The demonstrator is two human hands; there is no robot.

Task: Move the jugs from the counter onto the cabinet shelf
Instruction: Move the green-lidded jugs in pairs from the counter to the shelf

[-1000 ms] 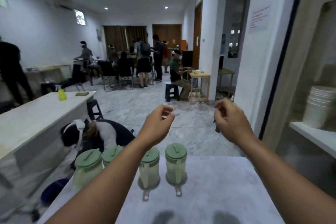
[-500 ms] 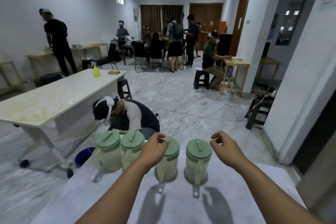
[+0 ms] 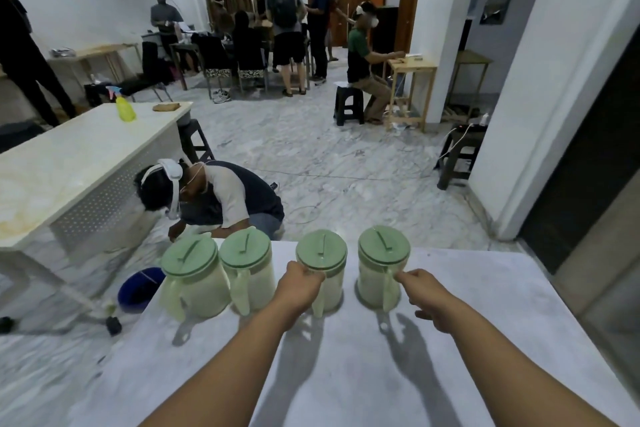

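While both hands are reaching to the far edge of the surface, the left grip is curling round the handle of the third jug, though full closure is hidden. The right grip is loosely spread, fingertips just touching the handle of the fourth jug. Two more jugs are standing beside them, leftward. These look like stiff, smooth plastic, pale contents possibly adding weight; the handles seem the safest hold, keeping each upright. The cabinet shelf is not showing.
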